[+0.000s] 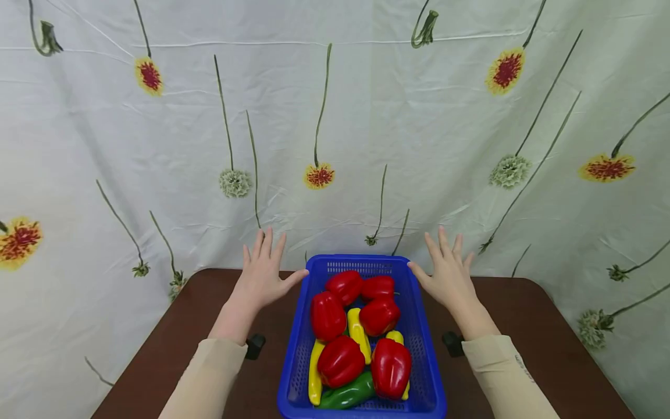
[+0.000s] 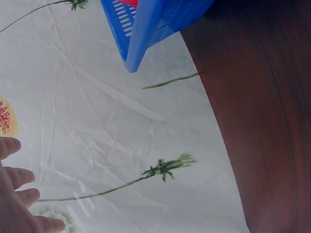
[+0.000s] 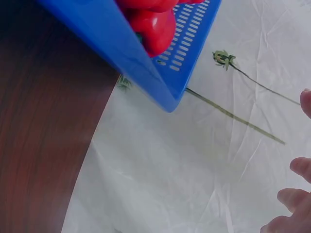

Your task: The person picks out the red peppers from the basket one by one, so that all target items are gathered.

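Observation:
Between the two hands stands a blue plastic basket (image 1: 428, 372) with perforated walls. Inside it lie several red bell peppers (image 1: 341, 362), yellow elongated vegetables (image 1: 358, 334) and a green pepper (image 1: 349, 393). My left hand (image 1: 264, 279) is spread beside the basket's far left corner, its thumb pointing toward the rim and nothing held. On the other side my right hand (image 1: 447, 276) is spread likewise, thumb toward the far right corner, holding nothing. Fingers of the left hand (image 2: 19, 194) show at the left wrist view's edge; fingertips (image 3: 292, 198) of the right appear in the other wrist view.
The basket rests on a dark brown wooden table (image 1: 502, 326) with rounded far corners. Behind and around it hangs a pale cloth (image 1: 366, 105) printed with flowers and stems. Small black devices (image 1: 255, 346) are worn at both wrists, below the cream sleeves (image 1: 209, 372).

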Motion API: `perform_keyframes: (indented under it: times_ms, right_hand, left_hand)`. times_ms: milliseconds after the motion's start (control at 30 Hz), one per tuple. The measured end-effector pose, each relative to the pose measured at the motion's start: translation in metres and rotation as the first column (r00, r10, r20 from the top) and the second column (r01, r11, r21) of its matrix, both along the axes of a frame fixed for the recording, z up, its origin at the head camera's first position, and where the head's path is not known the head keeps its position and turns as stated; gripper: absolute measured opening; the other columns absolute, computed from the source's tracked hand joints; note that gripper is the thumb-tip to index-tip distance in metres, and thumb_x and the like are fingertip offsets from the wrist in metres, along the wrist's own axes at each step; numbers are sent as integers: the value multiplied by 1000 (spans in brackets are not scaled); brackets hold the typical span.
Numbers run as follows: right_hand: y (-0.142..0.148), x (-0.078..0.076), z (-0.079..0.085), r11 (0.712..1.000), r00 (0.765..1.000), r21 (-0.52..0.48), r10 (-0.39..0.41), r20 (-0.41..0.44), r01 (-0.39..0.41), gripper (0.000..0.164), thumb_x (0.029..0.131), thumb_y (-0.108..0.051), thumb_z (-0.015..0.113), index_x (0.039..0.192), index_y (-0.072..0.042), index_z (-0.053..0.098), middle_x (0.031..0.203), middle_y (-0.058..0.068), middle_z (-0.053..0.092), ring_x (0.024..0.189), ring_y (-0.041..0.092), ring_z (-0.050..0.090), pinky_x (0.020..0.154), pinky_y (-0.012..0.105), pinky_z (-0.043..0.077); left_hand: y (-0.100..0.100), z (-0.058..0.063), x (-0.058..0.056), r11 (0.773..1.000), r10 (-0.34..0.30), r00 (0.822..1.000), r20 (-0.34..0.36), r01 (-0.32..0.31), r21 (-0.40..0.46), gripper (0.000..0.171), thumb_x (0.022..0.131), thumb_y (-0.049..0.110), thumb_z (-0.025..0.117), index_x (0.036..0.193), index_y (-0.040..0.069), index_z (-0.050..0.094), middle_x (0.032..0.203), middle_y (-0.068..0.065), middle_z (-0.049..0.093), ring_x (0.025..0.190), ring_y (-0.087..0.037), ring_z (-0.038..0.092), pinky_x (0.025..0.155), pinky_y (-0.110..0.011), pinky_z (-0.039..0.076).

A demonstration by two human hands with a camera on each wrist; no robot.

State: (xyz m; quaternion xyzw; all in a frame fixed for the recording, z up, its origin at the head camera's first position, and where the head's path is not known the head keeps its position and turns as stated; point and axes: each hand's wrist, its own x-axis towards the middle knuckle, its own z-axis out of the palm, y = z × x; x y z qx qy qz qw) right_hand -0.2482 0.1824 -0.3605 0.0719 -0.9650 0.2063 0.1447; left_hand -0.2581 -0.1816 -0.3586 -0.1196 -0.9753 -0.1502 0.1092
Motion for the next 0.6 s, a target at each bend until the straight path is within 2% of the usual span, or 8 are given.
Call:
perform_keyframes:
  times_ms: [333,600]
  right_hand:
    - [-16,-2,6,999,999,-16,36,23,-36,77,95,-44,59,155,-7,28,164,23,7,146,55,-6,107,79,7]
    - [-28,-4,5,997,997,-33,67,37,-66,77,95,-43,61,154,-6,30,164,22,10,146,54,-2,110,76,5]
  left_hand:
    - [-6,-3,-1,1000,2,1000,6,-2,21,95,91,58,57,158,7,14,164,-25,2,150,-46,-2,114,-71,0]
    - [-9,-6,-1,997,-12,1000,2,12,73,94,92,56,59,159,8,14,164,-24,2,151,-44,-3,114,-72,0]
